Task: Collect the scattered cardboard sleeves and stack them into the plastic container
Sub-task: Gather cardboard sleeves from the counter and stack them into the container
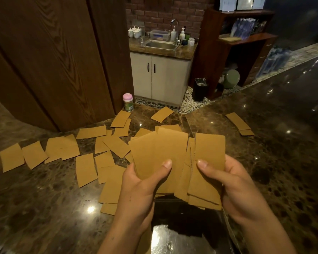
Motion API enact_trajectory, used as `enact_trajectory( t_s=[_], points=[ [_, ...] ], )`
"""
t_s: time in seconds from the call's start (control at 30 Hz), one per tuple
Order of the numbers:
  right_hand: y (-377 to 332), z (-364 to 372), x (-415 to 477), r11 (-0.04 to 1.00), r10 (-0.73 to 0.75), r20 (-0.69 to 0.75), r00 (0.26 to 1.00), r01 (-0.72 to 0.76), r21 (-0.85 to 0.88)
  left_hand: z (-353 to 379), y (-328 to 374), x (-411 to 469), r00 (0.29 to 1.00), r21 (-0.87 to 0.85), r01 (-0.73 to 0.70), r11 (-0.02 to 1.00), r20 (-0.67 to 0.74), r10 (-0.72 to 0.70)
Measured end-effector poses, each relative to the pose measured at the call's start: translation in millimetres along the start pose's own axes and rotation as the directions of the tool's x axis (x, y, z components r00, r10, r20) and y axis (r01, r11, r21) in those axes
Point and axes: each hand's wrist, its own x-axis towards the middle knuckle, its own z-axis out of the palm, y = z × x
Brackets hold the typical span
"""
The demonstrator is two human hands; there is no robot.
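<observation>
So both hands are full of cardboard sleeves here; the left hand (140, 187) is closed around a fanned bunch of sleeves (160, 153), thumb pressed flat on the front, and the right hand (235, 187) pinches a second bunch (207, 162) the same way; the two bunches overlap between the thumbs; the plastic container (184, 233) sits right below the wrists; loads more loose sleeves (88, 158) lie on the marble counter (44, 208), mostly out past the left fingers, plus a small pile (240, 122) beyond the right ones.
</observation>
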Motion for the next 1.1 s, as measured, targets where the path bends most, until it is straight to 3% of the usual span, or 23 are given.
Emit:
enact_trajectory(
  t_s=[0.53,0.6,0.67,0.73,0.8,0.83,0.93,1.03,1.1],
  points=[
    [-7.0,2.1,6.2,1.0,0.008,0.058,0.998,-0.006,-0.03,-6.4,-5.3,-1.6,0.997,0.164,0.009,0.986,0.068,-0.02],
    [-10.1,3.6,7.2,0.997,-0.056,0.062,0.996,0.059,-0.041,-6.3,-5.2,-1.4,0.996,0.16,0.032,0.987,0.082,-0.045],
    [-14.7,6.7,6.8,0.972,-0.218,0.026,0.976,0.22,-0.079,-4.5,-2.9,-2.4,0.99,0.141,0.077,0.987,0.11,-0.093],
    [-20.6,4.6,6.3,0.853,-0.468,0.047,0.882,0.466,-0.234,-4.0,-2.3,-2.1,0.98,0.105,0.14,0.985,0.126,-0.153],
    [-23.5,-1.7,7.7,0.606,-0.63,0.298,0.717,0.694,-0.39,-5.1,-1.5,-1.7,0.972,0.052,0.192,0.98,0.13,-0.198],
    [-23.2,-5.9,8.3,0.496,-0.623,0.433,0.651,0.757,-0.426,-6.3,-1.3,-1.2,0.969,0.029,0.203,0.979,0.135,-0.205],
    [-23.4,-17.2,9.2,0.284,-0.437,0.657,0.615,0.787,-0.548,-8.7,2.0,-1.0,0.961,-0.017,0.235,0.972,0.15,-0.23],
    [-24.0,-18.2,4.9,0.07,-0.23,0.758,0.61,0.787,-0.613,-9.8,2.4,-0.7,0.968,-0.02,0.201,0.979,0.158,-0.196],
    [-26.3,-16.2,1.7,-0.004,-0.122,0.775,0.62,0.781,-0.625,-8.5,0.9,-1.5,0.975,0.04,0.155,0.987,0.152,-0.159]
  ],
)
